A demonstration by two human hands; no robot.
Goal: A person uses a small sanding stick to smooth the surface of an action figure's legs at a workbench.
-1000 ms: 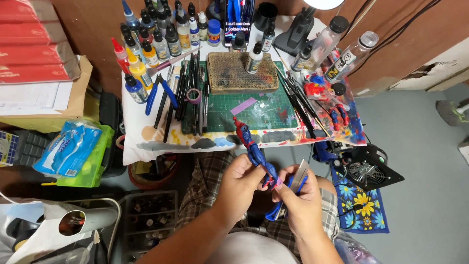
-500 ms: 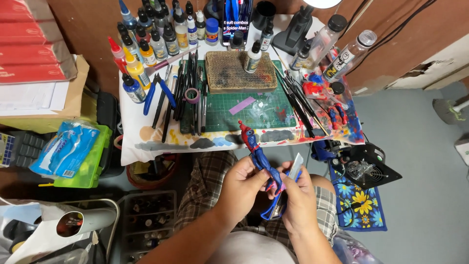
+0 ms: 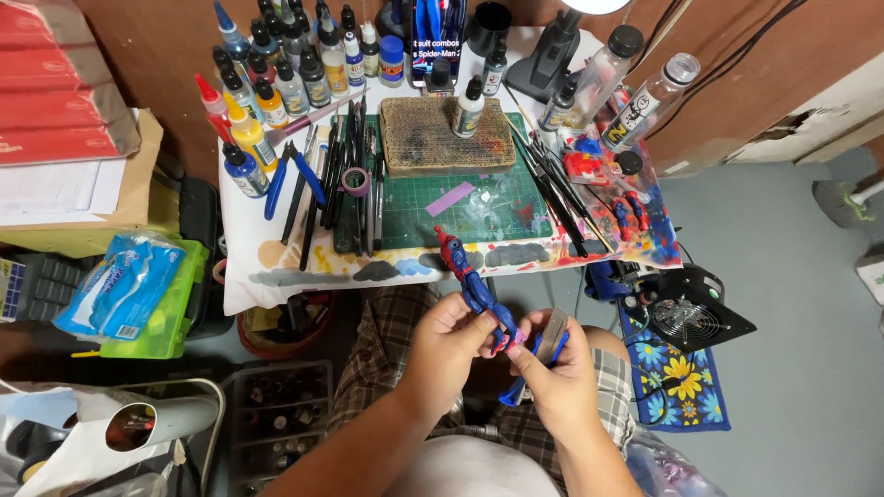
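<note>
Blue-grey floor [image 3: 792,304] lay open to the right of the small work table [image 3: 241,276], while boxes and a green case [image 3: 170,308] crowded the left side, so the freest room was in the gap between the table's front edge and the person's lap. In that gap the left hand [image 3: 448,342] was closed around the lower body of a red and blue toy figure [image 3: 474,287], which slanted up and away with its red head just in front of the table's edge. The figure looked slim and jointed, blue along the trunk and legs, red at the head. The right hand [image 3: 552,373] touched the figure's lower end and pinched a flat grey strip [image 3: 551,333] between thumb and fingers, with a blue piece showing under the palm; what that piece was could not be told. On the table a green cutting mat [image 3: 479,207] sat near the front, a brown block [image 3: 447,135] behind it, rows of paint bottles [image 3: 276,69] at the back and left, and brushes [image 3: 557,189] fanned to the right. A black fan [image 3: 686,317] stood on the floor just right of the knees.
</note>
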